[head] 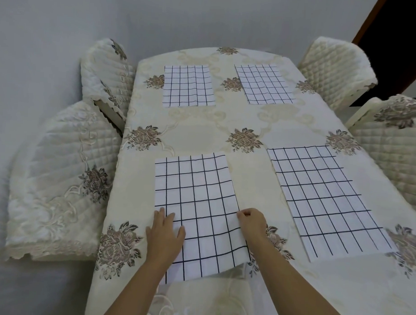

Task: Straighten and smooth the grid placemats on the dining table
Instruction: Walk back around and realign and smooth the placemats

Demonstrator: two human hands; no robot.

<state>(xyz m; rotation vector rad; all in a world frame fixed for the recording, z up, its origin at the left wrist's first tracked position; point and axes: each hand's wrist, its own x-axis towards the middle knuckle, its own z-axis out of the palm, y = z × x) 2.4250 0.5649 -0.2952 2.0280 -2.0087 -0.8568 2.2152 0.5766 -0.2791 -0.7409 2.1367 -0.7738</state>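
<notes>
Near left: white fabric placemat with black grid lines on the cream floral-clothed counter, long axis running near to far, near end at the counter's near edge, faint ripples across its near half. Left hand lies flat on the mat's left near part, fingers straight and spread; right hand sits at the right edge, curled and pinching it. Most of the mat lies far of both hands, so the likely smoothing stroke runs away from the body.

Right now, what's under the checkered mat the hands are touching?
The flowery tablecloth shows around that placemat, which lies on it. The cloth beneath is covered. The left hand rests on top; the right hand pinches its edge.
</notes>
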